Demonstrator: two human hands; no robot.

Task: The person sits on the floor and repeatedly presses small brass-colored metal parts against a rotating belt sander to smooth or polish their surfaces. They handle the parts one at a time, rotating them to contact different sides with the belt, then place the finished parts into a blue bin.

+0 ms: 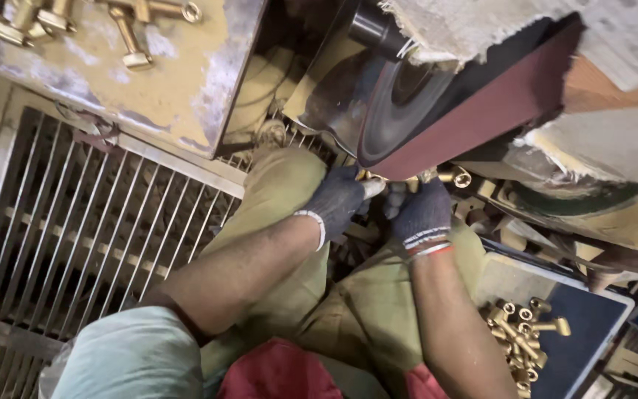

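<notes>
- Nearest the camera, two bare forearms run forward over the knees in olive trousers (289,222); both hands wear dark knit gloves with pale cuffs.
- The left hand (336,201) sits a little lower and to the left; its fingers (356,193) are curled tight, with a pale tip showing at the front where they pinch one end of a small brass fitting (378,179).
- The right hand (424,213) is just beside it, almost touching; its fingers (407,193) are also folded in narrow around the same piece from the other side. How much of the fitting each hand covers I cannot tell, as the gloves hide most of it.
- The fitting lies directly ahead of and slightly above both sets of fingers, between them. Its long axis appears to run left to right, across the line of the forearms. Both hands are about equally near it.
- Just beyond the fingers, touching or nearly touching the fitting, is the lower edge of the dark red abrasive belt (481,111), which runs over a dark contact wheel (400,96).
- To the right of the right-hand fingers, more brass fittings lie loose near the machine (458,176); lower right, a heap of brass parts (522,332) fills a blue tray (592,325).
- Far left of the fingers is a metal floor grate (90,214); beyond it, a worn bench (171,81) carries further brass pieces (131,33).
</notes>
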